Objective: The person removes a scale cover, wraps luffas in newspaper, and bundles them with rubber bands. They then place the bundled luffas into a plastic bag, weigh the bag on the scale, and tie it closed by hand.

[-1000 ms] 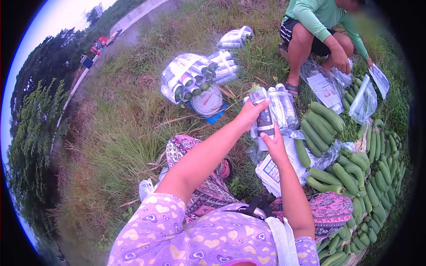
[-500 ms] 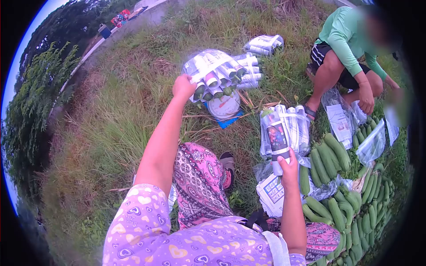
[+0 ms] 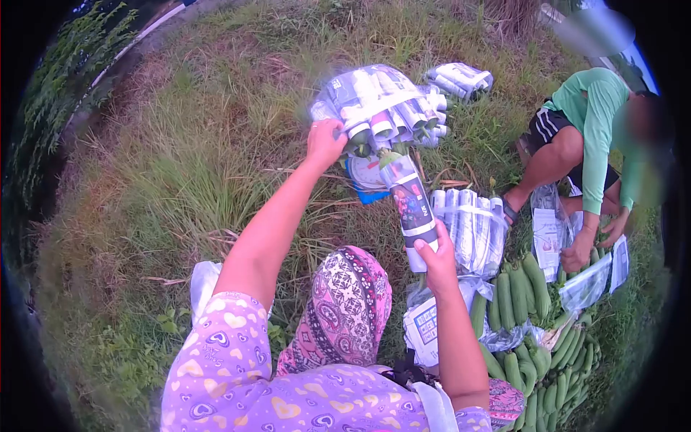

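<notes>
My left hand grips the near left edge of a plastic-wrapped bundle of paper-rolled green vegetables, which rests over a round-dialed scale with a blue base. In my right hand is a single vegetable rolled in dark printed paper, its green end pointing at the bundle. Just right of it, a second wrapped bundle lies on the grass. Folded printed papers lie below my right forearm.
Another bundle lies on the grass at the back. Unwrapped green vegetables are piled at the lower right. A crouching person in a green shirt handles paper and plastic at the right.
The single paper-rolled vegetable in my right hand has moved off the right-hand bundle, up and left toward the bundle on the scale. The other person's hands are lower, at the pile. The view has shifted.
</notes>
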A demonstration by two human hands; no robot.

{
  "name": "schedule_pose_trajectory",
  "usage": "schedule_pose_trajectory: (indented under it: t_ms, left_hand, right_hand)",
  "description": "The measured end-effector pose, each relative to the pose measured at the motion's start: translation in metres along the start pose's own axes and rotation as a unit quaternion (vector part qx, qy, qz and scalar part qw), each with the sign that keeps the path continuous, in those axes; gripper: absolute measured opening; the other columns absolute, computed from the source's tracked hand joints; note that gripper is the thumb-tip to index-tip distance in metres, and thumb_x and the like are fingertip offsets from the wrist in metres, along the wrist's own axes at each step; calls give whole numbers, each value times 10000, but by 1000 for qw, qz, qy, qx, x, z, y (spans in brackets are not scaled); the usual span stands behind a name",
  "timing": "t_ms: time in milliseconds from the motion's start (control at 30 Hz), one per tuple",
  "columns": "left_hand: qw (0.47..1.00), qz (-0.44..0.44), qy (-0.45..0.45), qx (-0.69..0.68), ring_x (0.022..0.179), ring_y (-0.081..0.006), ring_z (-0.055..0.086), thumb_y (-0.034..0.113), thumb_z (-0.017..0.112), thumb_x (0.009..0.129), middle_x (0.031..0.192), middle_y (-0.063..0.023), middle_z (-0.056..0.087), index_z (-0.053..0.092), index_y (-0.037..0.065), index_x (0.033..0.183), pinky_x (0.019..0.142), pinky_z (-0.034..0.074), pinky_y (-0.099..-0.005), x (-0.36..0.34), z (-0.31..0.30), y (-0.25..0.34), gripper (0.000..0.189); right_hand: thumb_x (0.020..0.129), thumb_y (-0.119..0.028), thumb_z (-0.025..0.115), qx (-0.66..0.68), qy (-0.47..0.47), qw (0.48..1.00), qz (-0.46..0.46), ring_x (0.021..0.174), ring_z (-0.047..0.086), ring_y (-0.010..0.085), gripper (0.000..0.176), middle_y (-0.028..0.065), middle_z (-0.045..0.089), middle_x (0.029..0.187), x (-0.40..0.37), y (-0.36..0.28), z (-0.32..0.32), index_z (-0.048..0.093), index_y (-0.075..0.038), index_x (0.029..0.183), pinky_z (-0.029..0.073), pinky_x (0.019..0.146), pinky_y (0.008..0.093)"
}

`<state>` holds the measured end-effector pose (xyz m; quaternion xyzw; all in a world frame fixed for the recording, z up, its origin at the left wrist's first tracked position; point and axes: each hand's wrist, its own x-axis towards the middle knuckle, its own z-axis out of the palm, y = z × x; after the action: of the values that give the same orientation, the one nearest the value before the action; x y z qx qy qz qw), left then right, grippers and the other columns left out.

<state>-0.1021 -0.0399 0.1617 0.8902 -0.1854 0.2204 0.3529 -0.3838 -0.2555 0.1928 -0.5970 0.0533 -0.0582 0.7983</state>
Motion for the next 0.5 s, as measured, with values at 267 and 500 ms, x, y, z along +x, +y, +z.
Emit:
schedule_pose_trajectory:
  t_ms: [267,500]
  left_hand:
    - [870,-217,-153,-414,790,-138,620,91,615,830,872,-60,658,581,6,974,708,478,-271,21,-20,-28,171]
    - [780,-310,-117,-531,793,-110,576,73,518,870,895,-40,598,533,68,1035,706,472,-244,22,-22,-34,166]
  right_hand:
    - [717,-112,712,-172,-93,979,-58,1065,537,153,653,106,569,1180,82,2,59,449,21,1300,401,938,290]
    - [690,-113,723,-294,-69,944,-132,1063,580,200,641,148,585,1181,112,23,66,484,-1,1274,429,926,312]
